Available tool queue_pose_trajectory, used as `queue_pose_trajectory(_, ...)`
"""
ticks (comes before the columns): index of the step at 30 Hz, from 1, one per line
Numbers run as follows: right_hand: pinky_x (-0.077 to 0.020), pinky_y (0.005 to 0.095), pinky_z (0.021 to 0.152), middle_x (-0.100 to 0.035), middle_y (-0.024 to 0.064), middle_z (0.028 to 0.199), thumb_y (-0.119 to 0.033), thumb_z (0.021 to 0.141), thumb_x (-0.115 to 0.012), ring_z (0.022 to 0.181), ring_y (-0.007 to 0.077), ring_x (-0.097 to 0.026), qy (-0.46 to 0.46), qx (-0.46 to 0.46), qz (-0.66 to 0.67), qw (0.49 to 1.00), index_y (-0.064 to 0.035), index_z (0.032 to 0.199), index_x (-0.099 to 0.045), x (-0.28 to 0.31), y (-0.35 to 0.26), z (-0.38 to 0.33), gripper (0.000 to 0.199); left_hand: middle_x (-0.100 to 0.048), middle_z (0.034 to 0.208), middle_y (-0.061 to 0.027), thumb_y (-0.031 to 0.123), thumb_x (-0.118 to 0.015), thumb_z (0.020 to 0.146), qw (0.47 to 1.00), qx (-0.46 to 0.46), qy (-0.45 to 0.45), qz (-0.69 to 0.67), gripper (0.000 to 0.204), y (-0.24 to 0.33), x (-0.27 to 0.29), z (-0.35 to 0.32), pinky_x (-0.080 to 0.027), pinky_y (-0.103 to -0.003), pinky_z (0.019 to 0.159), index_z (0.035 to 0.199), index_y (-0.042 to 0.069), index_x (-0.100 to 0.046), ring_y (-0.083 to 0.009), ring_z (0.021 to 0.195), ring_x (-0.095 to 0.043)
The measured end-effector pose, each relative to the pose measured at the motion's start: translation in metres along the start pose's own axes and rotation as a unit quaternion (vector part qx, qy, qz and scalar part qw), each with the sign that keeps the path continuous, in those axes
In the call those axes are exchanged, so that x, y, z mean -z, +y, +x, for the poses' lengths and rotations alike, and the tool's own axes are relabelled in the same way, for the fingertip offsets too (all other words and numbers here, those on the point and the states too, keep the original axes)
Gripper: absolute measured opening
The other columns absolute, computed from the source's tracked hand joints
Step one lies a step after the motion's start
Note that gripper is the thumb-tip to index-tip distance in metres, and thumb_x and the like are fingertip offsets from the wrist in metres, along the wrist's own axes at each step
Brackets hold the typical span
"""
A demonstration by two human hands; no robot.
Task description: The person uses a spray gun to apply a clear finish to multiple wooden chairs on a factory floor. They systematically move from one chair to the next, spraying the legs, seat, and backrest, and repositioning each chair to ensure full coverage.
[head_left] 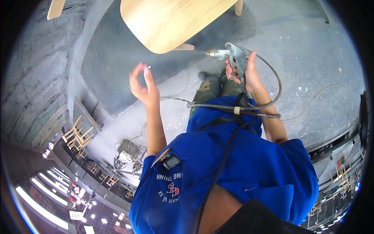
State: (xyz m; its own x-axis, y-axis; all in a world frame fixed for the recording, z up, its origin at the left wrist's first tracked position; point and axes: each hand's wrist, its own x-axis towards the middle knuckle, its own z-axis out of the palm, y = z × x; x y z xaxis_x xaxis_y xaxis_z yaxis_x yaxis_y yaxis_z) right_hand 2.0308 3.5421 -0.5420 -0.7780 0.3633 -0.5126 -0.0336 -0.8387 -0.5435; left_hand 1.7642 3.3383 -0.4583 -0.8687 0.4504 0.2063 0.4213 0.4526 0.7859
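My right hand (252, 76) is wrapped around the handle of a silver spray gun (224, 54), whose brass-coloured nozzle faces left. A faint mist drifts from the nozzle, just below a pale wooden panel (171, 23) with rounded corners and short tapered legs, seemingly a piece of furniture. Off to the left, my left hand (143, 85) is raised with fingers bent and thumb apart. A tiny white spot shows by its thumb tip; I cannot tell what it is. From the gun a grey hose (279, 80) loops down on the right and back across my waist.
Thin hoses (311, 101) trail over the grey, paint-spotted floor (300, 74). A dusty wall (39, 89) curves along the left. Machinery with coiled hose (130, 150) sits behind at lower left. Several wooden chair frames (80, 134) stand near it, others (341, 179) at lower right.
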Motion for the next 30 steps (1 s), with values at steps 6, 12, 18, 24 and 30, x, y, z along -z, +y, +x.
queue_pose_trajectory(6,-0.0350,0.0263,0.047,-0.058,0.0012,0.068,-0.080,0.096,-0.021,0.060,0.0137,-0.059,0.196,-0.074,-0.035,0.977,-0.0053,0.097,-0.063,0.032,0.063,0.067,0.085,-0.070,0.120,-0.0142,0.035,-0.065,0.097,0.875,0.222,-0.430,-0.006,0.045,-0.107,0.011,-0.169,-0.050,-0.040,0.097,0.132,0.006,-0.063,-0.0268,0.109,-0.066)
queue_pose_trajectory(12,-0.0349,0.0258,0.048,-0.059,-0.0006,0.069,-0.080,0.094,-0.034,0.059,0.0127,-0.058,0.291,-0.051,-0.121,0.948,-0.0087,0.093,-0.064,0.051,0.132,0.081,0.077,-0.072,0.104,-0.0180,0.045,-0.068,0.093,0.838,0.195,-0.507,0.045,0.049,-0.158,0.043,-0.207,-0.054,-0.041,0.086,0.120,0.005,-0.068,-0.0331,0.096,-0.070)
queue_pose_trajectory(18,-0.0546,0.0411,0.073,-0.071,0.0174,0.087,-0.064,0.089,-0.064,0.083,0.0324,-0.071,0.243,0.010,-0.520,0.819,-0.0009,0.105,-0.068,-0.007,0.226,0.103,0.066,-0.072,0.098,-0.0190,0.042,-0.069,0.091,0.873,0.152,-0.462,0.024,0.040,-0.214,0.124,-0.198,-0.054,-0.042,0.082,0.111,0.007,-0.068,-0.0359,0.091,-0.070)
queue_pose_trajectory(24,-0.0534,0.0493,0.083,-0.072,0.0215,0.097,-0.053,0.093,-0.063,0.098,0.0414,-0.069,0.101,-0.004,-0.723,0.683,-0.0050,0.115,-0.067,-0.133,0.290,0.140,0.053,-0.072,0.096,-0.0182,0.041,-0.069,0.090,0.897,0.181,-0.404,0.004,0.038,-0.285,0.212,-0.216,-0.054,-0.044,0.080,0.113,0.010,-0.067,-0.0376,0.090,-0.070)
queue_pose_trajectory(30,-0.0534,0.0513,0.082,-0.072,0.0219,0.098,-0.047,0.096,-0.061,0.097,0.0441,-0.067,0.178,0.081,-0.796,0.572,-0.0072,0.110,-0.066,-0.249,0.254,0.085,0.043,-0.072,0.095,-0.0189,0.033,-0.076,0.084,0.918,0.163,-0.356,-0.067,0.037,-0.326,0.248,-0.192,-0.053,-0.044,0.080,0.112,0.011,-0.067,-0.0377,0.092,-0.070)
